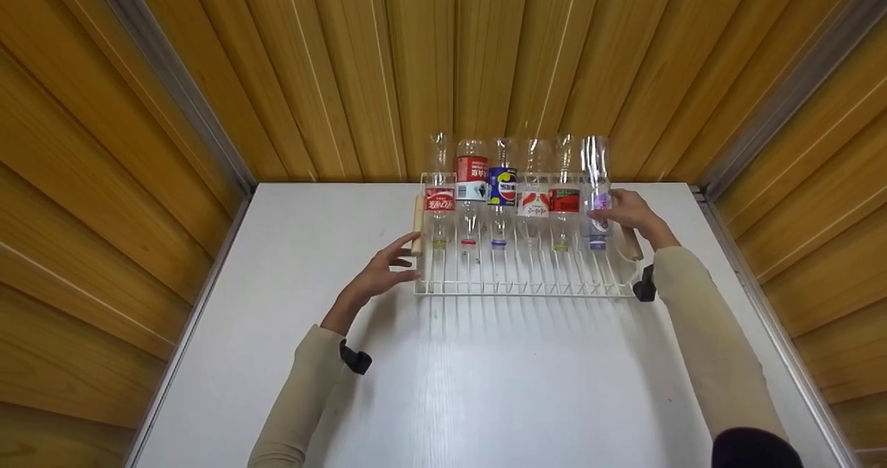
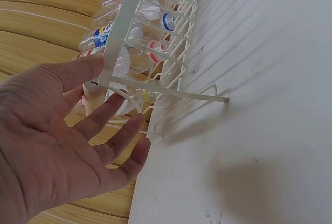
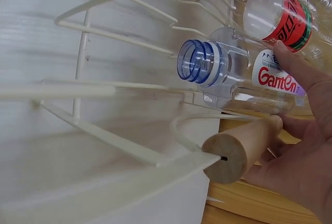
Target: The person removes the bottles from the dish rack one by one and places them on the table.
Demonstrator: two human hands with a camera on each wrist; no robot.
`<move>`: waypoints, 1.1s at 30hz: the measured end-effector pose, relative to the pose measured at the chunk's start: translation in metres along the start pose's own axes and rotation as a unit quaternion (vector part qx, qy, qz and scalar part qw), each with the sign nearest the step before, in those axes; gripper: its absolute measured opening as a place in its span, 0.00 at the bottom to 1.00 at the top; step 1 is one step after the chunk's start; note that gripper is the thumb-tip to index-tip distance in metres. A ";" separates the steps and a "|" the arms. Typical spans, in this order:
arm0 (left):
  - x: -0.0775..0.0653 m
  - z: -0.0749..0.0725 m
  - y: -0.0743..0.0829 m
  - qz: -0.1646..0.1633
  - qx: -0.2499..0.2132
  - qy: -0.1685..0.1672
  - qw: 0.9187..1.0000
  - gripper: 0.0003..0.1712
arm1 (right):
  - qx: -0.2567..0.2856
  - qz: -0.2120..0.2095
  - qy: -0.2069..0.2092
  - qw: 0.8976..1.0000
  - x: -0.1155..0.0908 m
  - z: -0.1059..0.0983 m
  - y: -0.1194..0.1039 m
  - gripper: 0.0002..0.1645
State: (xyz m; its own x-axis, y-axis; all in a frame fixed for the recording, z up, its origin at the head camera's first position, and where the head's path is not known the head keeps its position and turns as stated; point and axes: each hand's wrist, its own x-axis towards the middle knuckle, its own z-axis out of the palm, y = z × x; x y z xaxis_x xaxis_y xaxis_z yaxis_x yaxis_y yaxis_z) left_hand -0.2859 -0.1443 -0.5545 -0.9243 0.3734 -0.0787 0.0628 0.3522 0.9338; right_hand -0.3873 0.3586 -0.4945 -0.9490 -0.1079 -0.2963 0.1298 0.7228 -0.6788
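A white wire rack with wooden side handles stands on the white table. Several clear plastic bottles lean in it side by side, necks towards me, among them a cola bottle at the left end and a Pepsi bottle. At the right end is a Ganten water bottle, capless, with a blue neck. My right hand holds it, thumb across its label, beside the right wooden handle. My left hand is at the rack's left end, fingers spread, its thumb against the white frame.
Wood-patterned panels rise behind the table and along both sides. The rack stands near the back edge of the white table, with some bottle bases reaching past that edge in the head view.
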 end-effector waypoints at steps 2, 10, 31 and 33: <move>0.000 0.000 0.000 0.004 -0.003 -0.002 1.000 0.45 | 0.011 0.006 0.013 1.000 0.000 0.001 0.000 0.58; 0.001 0.001 0.002 0.006 0.007 -0.011 1.000 0.46 | 0.039 0.004 0.074 0.996 -0.002 0.006 0.002 0.56; 0.000 0.000 0.007 -0.010 0.000 -0.013 1.000 0.46 | 0.094 -0.076 0.191 0.974 -0.012 0.009 -0.012 0.55; -0.001 -0.001 0.007 -0.014 -0.006 -0.015 1.000 0.45 | 0.100 -0.079 0.190 0.973 -0.016 0.008 -0.015 0.55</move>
State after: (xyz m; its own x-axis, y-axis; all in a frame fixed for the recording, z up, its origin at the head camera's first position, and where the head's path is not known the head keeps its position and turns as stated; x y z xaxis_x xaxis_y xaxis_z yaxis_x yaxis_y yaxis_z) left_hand -0.2852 -0.1425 -0.5476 -0.9136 0.3901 -0.1150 0.0329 0.3528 0.9351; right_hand -0.3714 0.3438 -0.4852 -0.9945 0.0808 0.0666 -0.0092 0.5660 -0.8243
